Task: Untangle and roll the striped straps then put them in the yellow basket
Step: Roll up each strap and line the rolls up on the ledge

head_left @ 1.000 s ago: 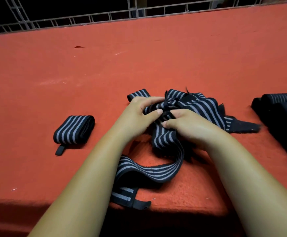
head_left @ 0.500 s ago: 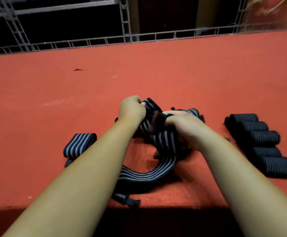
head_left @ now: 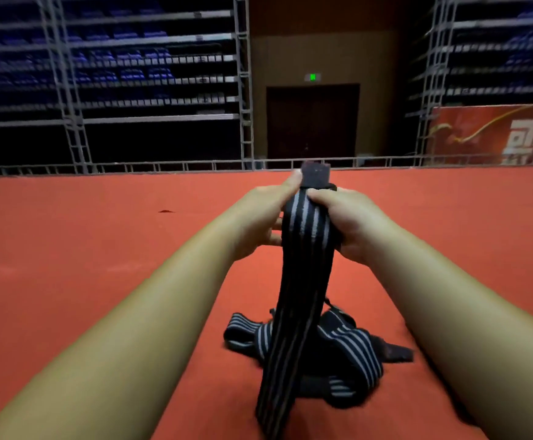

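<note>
**One strap raised above the tangle**

At the centre of the frame both hands hold up the top end of a long black elastic strap with pale grey stripes (head_left: 303,265). The left hand (head_left: 259,217) pinches its left edge, thumb up beside the plain dark tab (head_left: 315,176) at the tip. The right hand (head_left: 347,223) has its fingers curled round the right edge.

The strap hangs to the lower centre, crossing a tangled heap of similar striped straps (head_left: 341,354) on the red carpeted floor (head_left: 100,233). Whether it is free of the heap cannot be told. The yellow basket is out of view.

The lift is probably best done slowly, with a light shake to shed loops. On a snag, lower it and pick the loop off rather than tugging. Then roll tightly, with the edges square.
</note>
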Demonstrator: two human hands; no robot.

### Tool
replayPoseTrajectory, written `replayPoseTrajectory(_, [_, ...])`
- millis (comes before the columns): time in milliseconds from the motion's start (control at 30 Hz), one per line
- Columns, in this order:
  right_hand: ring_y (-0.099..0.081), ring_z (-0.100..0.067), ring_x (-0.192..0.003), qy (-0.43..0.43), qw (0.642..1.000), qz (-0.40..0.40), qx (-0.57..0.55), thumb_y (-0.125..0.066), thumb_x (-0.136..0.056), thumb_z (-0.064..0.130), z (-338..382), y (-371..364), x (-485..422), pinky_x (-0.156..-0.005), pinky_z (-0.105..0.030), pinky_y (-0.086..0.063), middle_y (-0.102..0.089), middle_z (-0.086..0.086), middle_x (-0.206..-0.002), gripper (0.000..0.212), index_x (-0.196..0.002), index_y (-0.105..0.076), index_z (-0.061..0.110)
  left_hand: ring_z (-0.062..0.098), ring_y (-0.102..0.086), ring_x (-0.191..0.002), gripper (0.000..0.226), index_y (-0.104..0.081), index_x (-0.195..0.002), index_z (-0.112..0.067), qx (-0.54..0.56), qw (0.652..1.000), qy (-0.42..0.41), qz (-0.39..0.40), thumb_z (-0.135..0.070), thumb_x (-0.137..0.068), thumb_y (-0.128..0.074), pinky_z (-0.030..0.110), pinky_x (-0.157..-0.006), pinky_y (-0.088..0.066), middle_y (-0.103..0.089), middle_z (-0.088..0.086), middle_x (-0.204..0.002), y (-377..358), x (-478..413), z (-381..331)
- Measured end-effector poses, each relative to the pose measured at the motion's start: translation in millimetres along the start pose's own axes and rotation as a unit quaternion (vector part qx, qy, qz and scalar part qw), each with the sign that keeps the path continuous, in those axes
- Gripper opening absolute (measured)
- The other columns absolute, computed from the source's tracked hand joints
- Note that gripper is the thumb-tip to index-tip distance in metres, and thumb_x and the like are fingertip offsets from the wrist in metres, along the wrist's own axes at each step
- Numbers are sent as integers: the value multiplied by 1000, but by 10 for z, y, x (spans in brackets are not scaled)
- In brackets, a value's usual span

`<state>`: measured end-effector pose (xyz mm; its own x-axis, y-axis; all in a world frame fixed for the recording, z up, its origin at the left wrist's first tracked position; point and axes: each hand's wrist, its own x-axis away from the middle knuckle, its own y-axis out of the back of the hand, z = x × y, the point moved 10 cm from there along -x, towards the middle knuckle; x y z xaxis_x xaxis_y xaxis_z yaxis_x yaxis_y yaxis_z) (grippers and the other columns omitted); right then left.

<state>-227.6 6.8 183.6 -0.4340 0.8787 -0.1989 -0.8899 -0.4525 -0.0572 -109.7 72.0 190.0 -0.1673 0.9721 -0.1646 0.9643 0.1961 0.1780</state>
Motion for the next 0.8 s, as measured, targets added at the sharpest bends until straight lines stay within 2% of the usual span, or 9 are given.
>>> replayPoseTrajectory(100, [-81,-24,-102,74,994,40,63,-65,-106,17,561,-158,46,-94,-42,-63,-84,-7,-107,18,-120,-76,18,13,-66,-62,36,-74,-120,-18,-35,995,-59,-68,-47,-110,-57,28,-56,-56,-74,2,-96,303,105,-518])
replayPoseTrajectory(267, [-81,-25,-98,150,982,47,107,-77,-99,28,1236,-296,93,-87,-42,-64,-83,-5,-103,19,-117,-76,22,11,-50,-53,21,-80,-101,-22,-48,979,-125,-152,-42,-102,-73,23,-50,-42,-68,-2,-80,719,266,-1132])
replayPoseTrajectory(333, [-81,-28,-97,154,981,50,109,-79,-98,32,1333,-347,105,-88,-45,-64,-83,-6,-102,23,-116,-75,18,9,-47,-53,18,-81,-104,-21,-22,980,-128,-154,-38,-100,-76,21,-48,-38,-66,0,-86,792,288,-1233])
replayPoseTrajectory(400, [-81,-31,-99,133,984,55,102,-77,-99,38,1304,-377,104,-92,-48,-63,-83,-9,-104,30,-115,-77,13,6,-53,-53,19,-79,-109,-18,11,981,-118,-152,-34,-100,-78,20,-47,-44,-68,4,-96,808,292,-1276])
replayPoseTrajectory(500, [-79,-27,-99,77,991,86,72,-71,-102,46,1110,-445,117,-88,-41,-60,-83,-10,-111,36,-118,-80,15,12,-77,-70,17,-75,-114,-13,56,981,-112,-146,-25,-101,-77,21,-56,-59,-75,12,-115,781,303,-1313])
replayPoseTrajectory(600, [-78,-17,-98,35,990,135,24,-63,-106,47,868,-552,151,-77,-30,-59,-82,-7,-116,37,-127,-78,21,29,-83,-90,16,-71,-117,-6,104,979,-114,-132,-17,-104,-72,25,-62,-65,-73,22,-123,754,317,-1319])
replayPoseTrajectory(633, [-78,-16,-99,19,989,147,4,-61,-107,48,788,-580,167,-77,-31,-61,-82,-6,-116,37,-128,-77,21,31,-83,-92,16,-70,-117,-5,114,978,-117,-132,-15,-105,-71,26,-64,-66,-73,23,-124,760,311,-1315])
replayPoseTrajectory(733, [-78,-22,-109,-7,985,174,-9,-59,-108,45,608,-629,208,-95,-44,-61,-80,-7,-122,39,-132,-73,18,31,-82,-96,16,-69,-117,-1,130,973,-131,-136,-13,-106,-68,30,-72,-68,-74,23,-124,785,281,-1297])
replayPoseTrajectory(800, [-79,-26,-106,-11,980,198,4,-60,-109,39,548,-663,254,-93,-43,-61,-80,-10,-121,37,-134,-70,13,31,-82,-98,18,-68,-119,0,131,972,-138,-140,-12,-107,-67,30,-76,-68,-76,22,-122,807,262,-1275])
